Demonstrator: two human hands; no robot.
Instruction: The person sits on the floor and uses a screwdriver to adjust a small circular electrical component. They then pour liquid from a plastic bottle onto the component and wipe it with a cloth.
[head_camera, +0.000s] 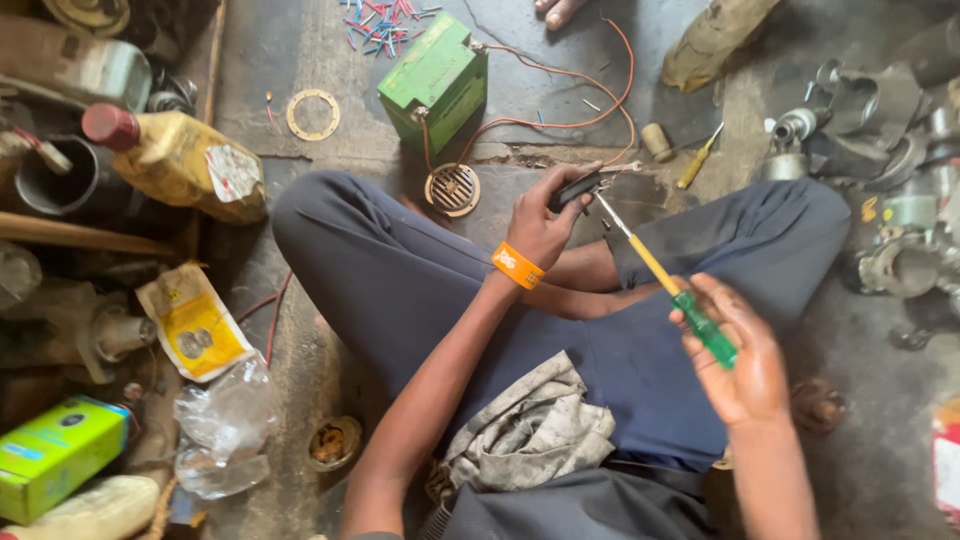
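Mid-frame: our left hand (540, 222) grips a small black part (573, 188); right hand (735, 355) holds the screwdriver (668, 283), tip on it. Steady pressure needed next.

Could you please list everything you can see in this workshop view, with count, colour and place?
screwdriver: 1, yellow shaft, green handle, in the right hand, tip at the black part
small black part: 1, black, in the left hand
battery: 1, green, floor ahead, orange wires attached
round drain grate: 1, metal, beside the knee
ring gasket: 1, tan, floor ahead
oil bottle: 1, yellow, red cap, lying at left
carton: 1, green, lower left
rag: 1, grey, on the lap
second screwdriver: 1, yellow, floor at right
wristband: 1, orange, left wrist
left hand: 1, gripping the black part
right hand: 1, gripping the screwdriver
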